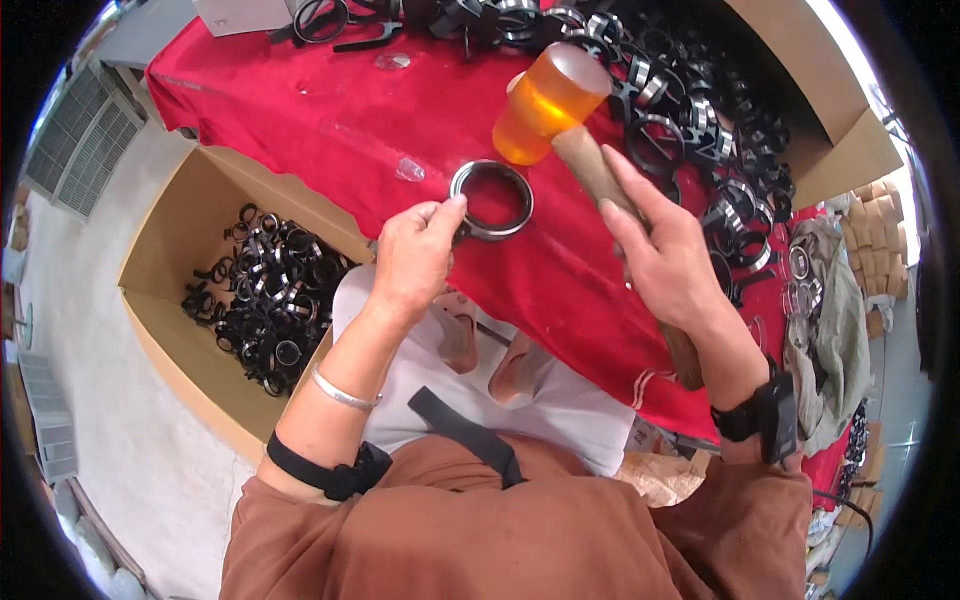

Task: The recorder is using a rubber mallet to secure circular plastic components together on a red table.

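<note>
My left hand (414, 255) pinches a black ring with a silver metal band (527, 205) by its near-left edge, just over the red cloth. Fingers of my right hand (665, 255) wrap round the wooden handle of a mallet (583, 165). Its amber, see-through head (545, 105) is raised above and to the right of the ring, apart from it. Part of the handle passes behind my right hand and comes out by the wrist.
A red cloth (390, 120) covers the table. Many similar black and silver rings (655, 140) are heaped at the back and right, partly inside a tipped cardboard box (840, 150). At my left, an open cardboard box (160, 260) on the floor holds more rings (275, 310).
</note>
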